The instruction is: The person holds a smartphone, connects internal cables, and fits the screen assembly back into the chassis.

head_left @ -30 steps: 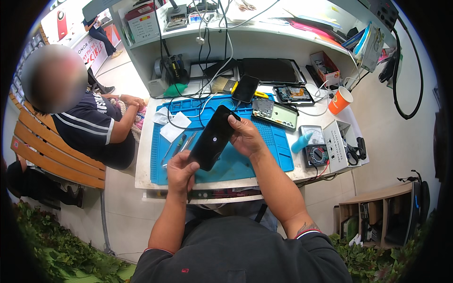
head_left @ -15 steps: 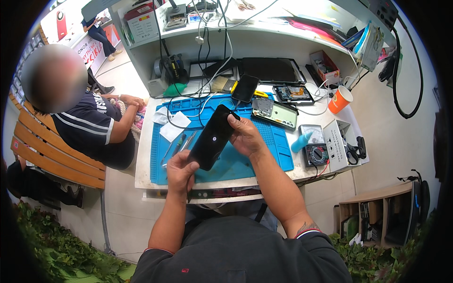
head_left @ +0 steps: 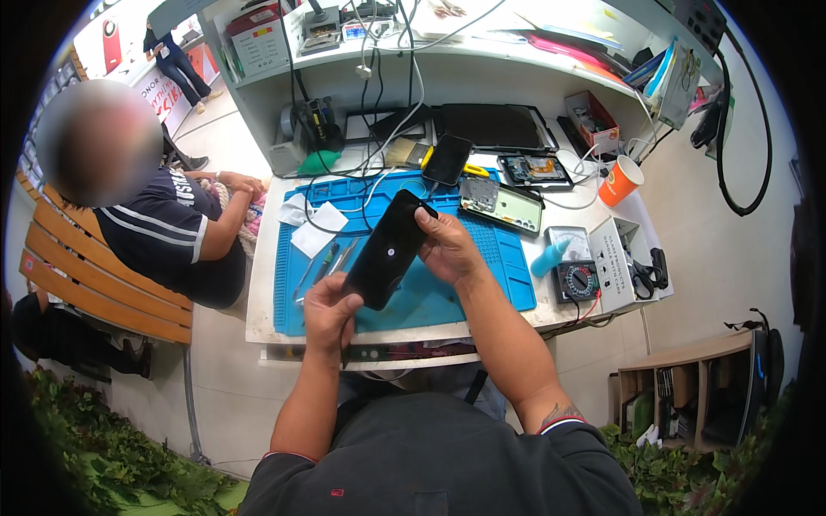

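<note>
A black smartphone [head_left: 389, 251] is held up at a slant above the blue work mat [head_left: 430, 322]. Its dark screen faces me and bears a small light round mark near the middle. My left hand [head_left: 329, 311] is closed on the lower left corner, thumb along the edge. Around the upper right side my right hand [head_left: 449, 248] is closed, its thumb on the front. To the left of the phone, a screwdriver [head_left: 327, 262] and other thin tools lie on the mat beside white paper pieces [head_left: 318, 230]. The fingers behind the phone are hidden.
Beyond the phone lie another phone [head_left: 447, 161], an opened phone [head_left: 502, 207], a yellow-handled brush [head_left: 409, 155] and trailing cables. On the right stand a blue bottle [head_left: 551, 257], a multimeter [head_left: 576, 279], a white box [head_left: 613, 258] and an orange cup [head_left: 621, 182]. A person [head_left: 185, 219] sits at left.
Both hands and the phone stay almost in place. In the far background at upper left, a standing person has shifted position slightly.
</note>
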Demonstrator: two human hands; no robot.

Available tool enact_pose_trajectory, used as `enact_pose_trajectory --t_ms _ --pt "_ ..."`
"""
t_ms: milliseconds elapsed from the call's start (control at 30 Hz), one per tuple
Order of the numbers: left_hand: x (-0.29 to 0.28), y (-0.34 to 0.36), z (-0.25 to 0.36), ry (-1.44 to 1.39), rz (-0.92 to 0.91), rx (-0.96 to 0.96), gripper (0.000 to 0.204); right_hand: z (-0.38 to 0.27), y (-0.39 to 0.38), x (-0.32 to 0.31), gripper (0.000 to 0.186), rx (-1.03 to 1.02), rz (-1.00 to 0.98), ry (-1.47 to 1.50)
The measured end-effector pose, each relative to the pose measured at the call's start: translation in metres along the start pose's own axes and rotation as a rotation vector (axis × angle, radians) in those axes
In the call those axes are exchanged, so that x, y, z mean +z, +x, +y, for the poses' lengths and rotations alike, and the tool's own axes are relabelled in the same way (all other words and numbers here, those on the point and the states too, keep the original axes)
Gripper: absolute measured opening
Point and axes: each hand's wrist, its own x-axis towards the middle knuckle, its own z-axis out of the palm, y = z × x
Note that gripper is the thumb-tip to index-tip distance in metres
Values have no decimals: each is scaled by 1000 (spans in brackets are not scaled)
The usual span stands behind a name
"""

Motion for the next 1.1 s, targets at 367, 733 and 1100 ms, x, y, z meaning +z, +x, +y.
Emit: enact_pose_trajectory --t_ms 367,733,1100 --pt "-6 0 -3 17 -3 4 28 -1 0 0 38 5 -2 -4" --pt "-3 1 -3 35 4 19 28 1 1 -1 39 2 2 -19" --pt "-1 0 -2 32 10 24 29 0 0 1 39 -4 5 -11"
